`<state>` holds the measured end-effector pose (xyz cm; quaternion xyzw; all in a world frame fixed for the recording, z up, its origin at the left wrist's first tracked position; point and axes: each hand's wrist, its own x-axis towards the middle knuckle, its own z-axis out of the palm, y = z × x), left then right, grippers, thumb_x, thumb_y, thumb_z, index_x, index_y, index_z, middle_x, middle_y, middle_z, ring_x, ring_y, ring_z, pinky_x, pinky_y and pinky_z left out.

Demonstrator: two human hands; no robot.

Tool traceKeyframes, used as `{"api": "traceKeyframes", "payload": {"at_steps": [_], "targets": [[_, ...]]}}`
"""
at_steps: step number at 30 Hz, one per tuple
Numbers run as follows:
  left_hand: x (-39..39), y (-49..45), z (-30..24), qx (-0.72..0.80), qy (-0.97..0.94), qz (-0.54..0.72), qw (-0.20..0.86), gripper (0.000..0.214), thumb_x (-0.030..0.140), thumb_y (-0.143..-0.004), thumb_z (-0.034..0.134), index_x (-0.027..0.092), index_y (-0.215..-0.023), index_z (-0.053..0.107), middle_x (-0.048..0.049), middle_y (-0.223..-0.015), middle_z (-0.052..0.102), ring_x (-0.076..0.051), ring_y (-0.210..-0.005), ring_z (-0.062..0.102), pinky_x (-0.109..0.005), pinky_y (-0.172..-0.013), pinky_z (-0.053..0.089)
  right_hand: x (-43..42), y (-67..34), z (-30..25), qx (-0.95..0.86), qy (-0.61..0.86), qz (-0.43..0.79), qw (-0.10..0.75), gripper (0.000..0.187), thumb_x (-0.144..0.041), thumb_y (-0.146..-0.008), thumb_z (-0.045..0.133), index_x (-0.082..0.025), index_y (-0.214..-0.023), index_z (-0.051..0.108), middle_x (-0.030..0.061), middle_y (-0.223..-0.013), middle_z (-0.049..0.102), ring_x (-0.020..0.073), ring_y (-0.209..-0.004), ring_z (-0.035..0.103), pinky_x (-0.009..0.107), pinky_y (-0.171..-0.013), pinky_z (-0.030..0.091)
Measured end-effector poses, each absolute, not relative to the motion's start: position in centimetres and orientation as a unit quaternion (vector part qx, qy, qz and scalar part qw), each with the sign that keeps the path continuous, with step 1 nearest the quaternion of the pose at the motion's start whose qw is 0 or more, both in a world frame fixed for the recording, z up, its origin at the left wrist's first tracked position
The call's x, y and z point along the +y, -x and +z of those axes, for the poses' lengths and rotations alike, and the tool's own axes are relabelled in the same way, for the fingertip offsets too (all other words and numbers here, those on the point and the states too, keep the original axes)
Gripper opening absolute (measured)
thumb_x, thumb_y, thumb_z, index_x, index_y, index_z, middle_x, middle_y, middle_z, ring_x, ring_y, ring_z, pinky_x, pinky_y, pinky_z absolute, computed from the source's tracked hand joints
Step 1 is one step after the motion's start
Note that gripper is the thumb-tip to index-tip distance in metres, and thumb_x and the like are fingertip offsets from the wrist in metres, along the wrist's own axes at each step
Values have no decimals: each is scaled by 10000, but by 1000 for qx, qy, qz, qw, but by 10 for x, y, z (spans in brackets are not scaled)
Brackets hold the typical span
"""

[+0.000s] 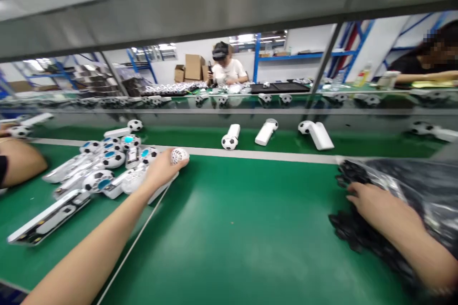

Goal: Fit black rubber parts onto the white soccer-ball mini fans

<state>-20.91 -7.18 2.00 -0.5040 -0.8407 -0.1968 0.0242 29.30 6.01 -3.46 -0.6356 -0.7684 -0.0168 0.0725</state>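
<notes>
My left hand is closed round a white handheld fan, its round grilled head showing past my fingers. The fan's handle is partly hidden under my hand. Just left of it lies a heap of similar fans with black-and-white football heads, some with blue discs. One long handle lies nearest me, its inner parts exposed. Over on the right, my right hand has its fingers curled down at a pile of small black parts. What those fingertips pinch, if anything, is hidden.
A clear plastic bag lies beside the black parts. Football-headed fans rest on the green strip beyond a pale line. A co-worker's arm is at the left. Other people sit across, under a low metal beam.
</notes>
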Motion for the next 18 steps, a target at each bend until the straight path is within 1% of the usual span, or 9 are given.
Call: {"api": "traceKeyframes", "payload": {"at_steps": [2,3,5,7,9,12,15,18], "targets": [[-66,187,17,-805,558,-202,1,689,596,-712,474,154,-1236,400,-120,-1204,501,-306,-1097,470,-381,-882,398,49,-282,-17,-776,629,-27,21,149,-211,-791,515,-164,-875,628,154,-853,613,257,-742,609,348,-640,408],[-63,171,16,-782,587,-207,-18,693,598,-708,481,171,-1246,389,-103,-1227,489,-293,-1099,472,-362,-880,403,46,-278,-12,-772,635,-25,14,159,-206,-795,509,-160,-896,623,144,-852,613,258,-771,605,338,-650,408],[-57,131,16,-734,639,-218,-70,689,601,-707,489,201,-1257,378,-77,-1238,488,-274,-1075,496,-339,-858,420,44,-276,-9,-769,639,1,29,167,-185,-787,520,-148,-917,617,139,-882,611,249,-823,591,320,-686,406],[-51,89,18,-688,679,-222,-129,676,603,-708,491,227,-1259,377,-56,-1237,495,-259,-1047,519,-324,-828,439,43,-277,-10,-760,649,13,38,177,-197,-791,520,-160,-943,604,122,-906,605,227,-846,580,301,-709,404],[-44,51,20,-643,717,-212,-169,671,615,-711,481,245,-1260,374,-44,-1249,489,-256,-1048,519,-319,-808,449,41,-279,-11,-753,656,18,48,158,-207,-790,521,-171,-921,602,112,-922,589,213,-846,572,288,-716,402],[-34,8,20,-604,757,-165,-185,677,654,-728,415,277,-1285,336,-39,-1250,490,-276,-1035,526,-339,-769,455,37,-278,-10,-752,655,22,73,102,-192,-779,524,-173,-838,605,104,-914,567,203,-811,569,283,-702,405],[-25,-14,16,-588,781,-119,-172,680,684,-740,342,309,-1305,291,-45,-1191,531,-290,-972,554,-361,-724,455,33,-270,-5,-765,633,32,112,77,-157,-773,518,-176,-778,592,79,-877,568,187,-787,566,277,-702,411],[-20,-22,12,-575,799,-103,-142,677,706,-727,334,318,-1282,322,-59,-1115,561,-292,-921,566,-377,-719,448,28,-259,-1,-789,593,55,150,79,-162,-794,507,-191,-818,576,33,-838,590,150,-785,568,248,-723,424]]}}
